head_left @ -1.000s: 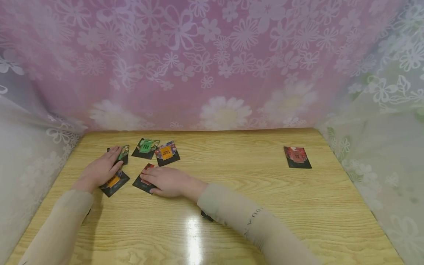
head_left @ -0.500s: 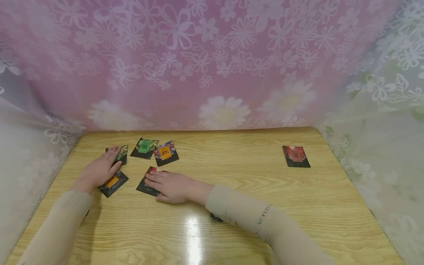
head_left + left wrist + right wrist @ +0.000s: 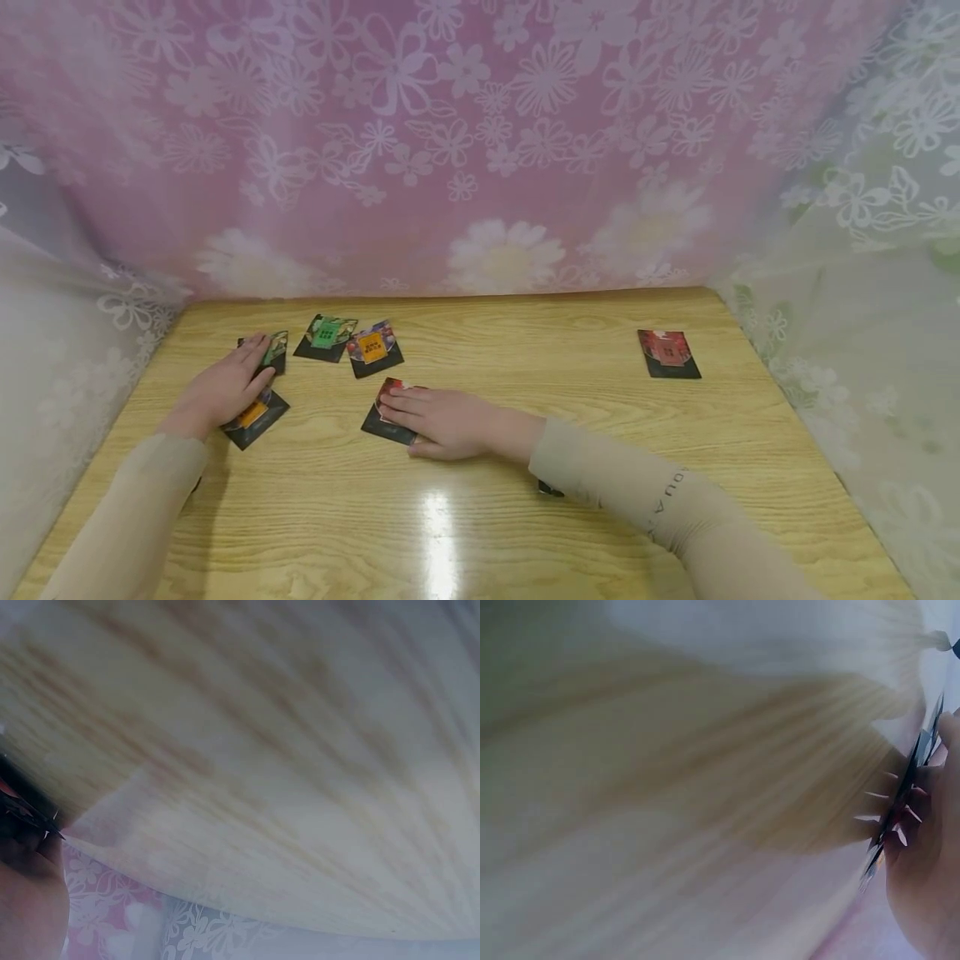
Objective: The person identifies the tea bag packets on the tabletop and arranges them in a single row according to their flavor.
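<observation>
In the head view, my left hand (image 3: 217, 387) lies with outstretched fingers over a green-and-black packet (image 3: 279, 354); an orange-and-black packet (image 3: 258, 422) sits partly under its thumb side. My right hand (image 3: 450, 423) presses straight fingers on a flat red-and-black packet (image 3: 382, 425), covering its right part. That packet's thin edge (image 3: 889, 817) shows beneath the fingers in the right wrist view. Only part of the hand (image 3: 30, 907) and a dark edge appear at the left of the left wrist view.
Behind the hands lie another green packet (image 3: 326, 337) and an orange-and-purple packet (image 3: 374, 348), close together. A second red packet (image 3: 669, 353) lies at the far right of the wooden table (image 3: 337, 517). Floral curtains (image 3: 510, 183) enclose the back and sides.
My right hand has slid the red packet rightward across the table, away from the other packets on the left. The left hand has stayed in place.
</observation>
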A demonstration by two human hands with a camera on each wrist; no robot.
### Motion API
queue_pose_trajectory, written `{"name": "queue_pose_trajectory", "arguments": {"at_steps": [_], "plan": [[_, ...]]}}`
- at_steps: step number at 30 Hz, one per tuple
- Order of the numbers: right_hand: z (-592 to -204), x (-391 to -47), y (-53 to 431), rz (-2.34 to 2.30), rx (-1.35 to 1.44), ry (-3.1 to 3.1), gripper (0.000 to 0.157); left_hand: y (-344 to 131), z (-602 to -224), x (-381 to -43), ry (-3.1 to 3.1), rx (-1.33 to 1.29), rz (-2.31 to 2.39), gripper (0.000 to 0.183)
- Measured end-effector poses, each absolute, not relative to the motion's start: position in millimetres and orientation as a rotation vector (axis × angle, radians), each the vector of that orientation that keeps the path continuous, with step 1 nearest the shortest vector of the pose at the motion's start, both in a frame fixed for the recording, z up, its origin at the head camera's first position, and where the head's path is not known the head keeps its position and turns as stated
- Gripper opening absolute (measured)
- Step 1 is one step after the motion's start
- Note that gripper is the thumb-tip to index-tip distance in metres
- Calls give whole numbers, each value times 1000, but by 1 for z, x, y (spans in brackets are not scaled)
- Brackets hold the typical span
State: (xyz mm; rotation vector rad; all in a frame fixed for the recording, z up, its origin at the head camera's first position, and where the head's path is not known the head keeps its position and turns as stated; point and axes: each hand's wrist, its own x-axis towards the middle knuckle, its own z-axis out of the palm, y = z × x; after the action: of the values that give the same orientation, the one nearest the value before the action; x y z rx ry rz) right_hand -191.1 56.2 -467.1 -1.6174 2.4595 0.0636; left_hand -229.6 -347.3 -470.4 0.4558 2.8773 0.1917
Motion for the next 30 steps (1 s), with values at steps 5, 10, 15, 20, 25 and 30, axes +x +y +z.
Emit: {"name": "queue_pose_trajectory", "arguments": {"at_steps": [5, 10, 15, 20, 25, 30], "plan": [[-471, -192, 88, -12, -1574, 2479, 73, -348, -472, -229, 2886, 451, 199, 76], [-473, -194, 119, -61, -1521, 2499, 73, -347, -470, -227, 2882, 453, 204, 76], [-476, -196, 151, -133, -1487, 2527, 72, -346, -470, -228, 2884, 453, 208, 76], [-475, -198, 179, -175, -1475, 2580, 71, -346, -468, -227, 2881, 451, 215, 76], [-474, -198, 202, -210, -1438, 2616, 70, -346, -468, -226, 2876, 451, 213, 77], [-475, -198, 225, -240, -1363, 2668, 70, -346, -469, -227, 2876, 451, 226, 79]]}}
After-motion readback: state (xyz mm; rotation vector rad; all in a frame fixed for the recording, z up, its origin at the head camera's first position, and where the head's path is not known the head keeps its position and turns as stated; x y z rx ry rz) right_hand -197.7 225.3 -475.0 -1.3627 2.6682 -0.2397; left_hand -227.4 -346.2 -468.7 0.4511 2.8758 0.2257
